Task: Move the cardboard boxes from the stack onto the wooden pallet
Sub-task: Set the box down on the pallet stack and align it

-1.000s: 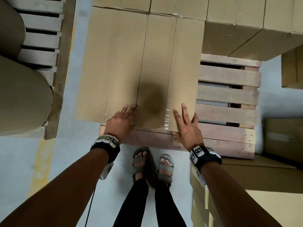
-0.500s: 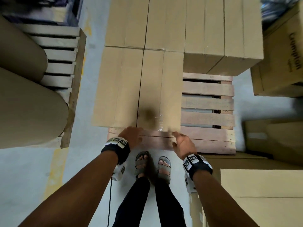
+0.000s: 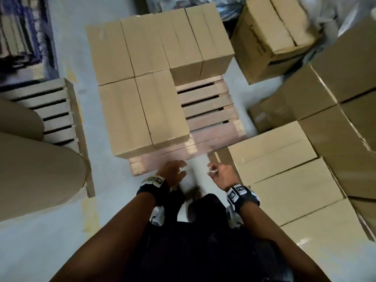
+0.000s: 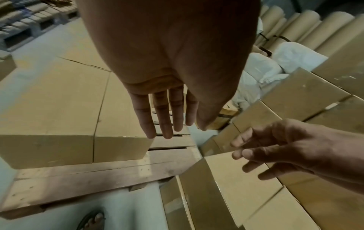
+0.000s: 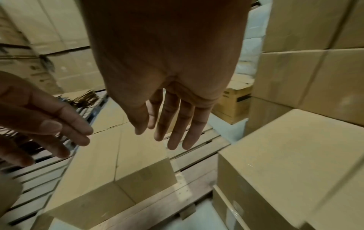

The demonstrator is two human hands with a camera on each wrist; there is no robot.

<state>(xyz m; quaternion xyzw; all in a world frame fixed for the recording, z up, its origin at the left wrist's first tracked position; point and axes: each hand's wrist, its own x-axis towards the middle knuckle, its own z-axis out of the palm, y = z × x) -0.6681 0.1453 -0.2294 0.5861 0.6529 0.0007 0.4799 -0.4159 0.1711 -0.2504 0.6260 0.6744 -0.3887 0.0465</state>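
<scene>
A reddish wooden pallet [image 3: 205,110] lies on the floor ahead of me, its right front part bare slats. Several plain cardboard boxes stand on it; the nearest box [image 3: 142,117] sits at its front left [image 4: 59,118] [image 5: 118,155]. The stack of cardboard boxes [image 3: 284,169] stands to my right [image 4: 236,179] [image 5: 285,155]. My left hand [image 3: 173,171] hovers empty above the pallet's near edge, fingers straight [image 4: 163,115]. My right hand [image 3: 219,171] hangs empty beside the stack's corner, fingers relaxed [image 5: 173,124]. Neither touches a box.
Large brown paper rolls [image 3: 30,169] lie on a grey pallet [image 3: 57,110] at my left. A printed carton [image 3: 270,41] stands behind the red pallet on the right, with white sacks [image 4: 262,73] behind it. Bare grey floor [image 3: 40,241] lies at my left.
Both hands have let go of the front box's near edge and drawn back toward me. The view has lifted and turned right, bringing the stack into sight.
</scene>
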